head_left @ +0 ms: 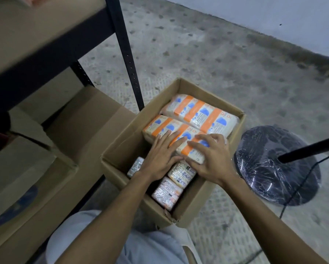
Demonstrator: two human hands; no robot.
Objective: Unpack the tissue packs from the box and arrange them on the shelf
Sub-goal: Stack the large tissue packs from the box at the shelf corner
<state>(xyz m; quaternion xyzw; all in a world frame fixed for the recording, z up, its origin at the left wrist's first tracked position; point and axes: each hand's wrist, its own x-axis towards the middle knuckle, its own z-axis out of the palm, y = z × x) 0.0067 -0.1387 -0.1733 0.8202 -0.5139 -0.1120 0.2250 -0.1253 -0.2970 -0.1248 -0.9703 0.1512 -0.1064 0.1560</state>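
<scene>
An open cardboard box (211, 96) stands on the floor in front of me. Two long tissue packs with orange bands and blue marks lie side by side on top, the far pack (199, 113) and the near pack (159, 126). My left hand (159, 157) lies with its fingers on top of the near pack and its thumb along the near edge. My right hand (211, 157) grips the same pack's right end, fingers curved over the top. Smaller wrapped tissue packs (181, 173) lie lower in the box, partly hidden by my hands.
A shelf board (36, 35) with a black metal post (125, 54) rises at the left. Closed cardboard boxes (79, 126) sit on the level below. A round black fan base (274, 164) with a pole and cable stands right of the box on the concrete floor.
</scene>
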